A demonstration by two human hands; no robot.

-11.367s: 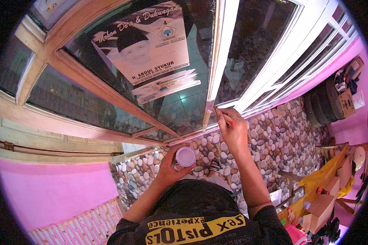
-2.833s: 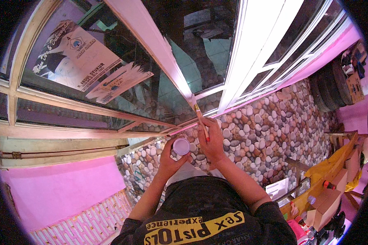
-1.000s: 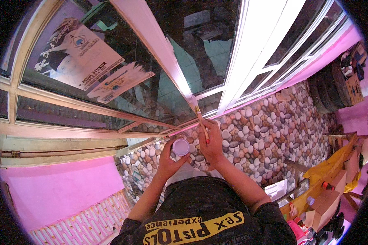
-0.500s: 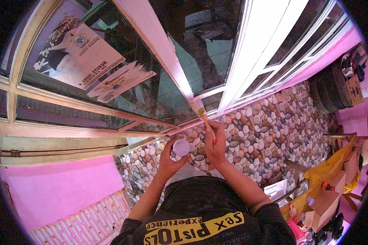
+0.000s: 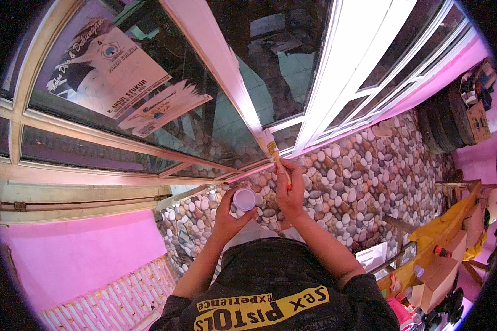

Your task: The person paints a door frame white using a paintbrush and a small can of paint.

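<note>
My right hand [image 5: 291, 186] grips the wooden handle of a paintbrush [image 5: 271, 147], its bristles against the white upright of the window frame [image 5: 243, 99] near the lower end. In my left hand [image 5: 229, 215], held in front of my waist, is a small round cup [image 5: 244, 199] with pale, whitish-lilac paint in it. The frame around the left panes is brownish cream and unlike the bright white uprights to the right. Dark glass panes [image 5: 270, 60] fill the frame beside the brush.
A torn poster [image 5: 113, 74] hangs behind the left glass. Pebble-patterned flooring [image 5: 342, 187] spreads below. Stacked tyres [image 5: 450, 118] stand at the far right, with a cardboard box [image 5: 439, 281] and yellow cloth [image 5: 442, 226] nearer. A pink wall [image 5: 83, 248] is at the left.
The brush and my right hand have shifted very slightly, the brush tip a little higher and left on the upright. My left hand and the cup stay in place.
</note>
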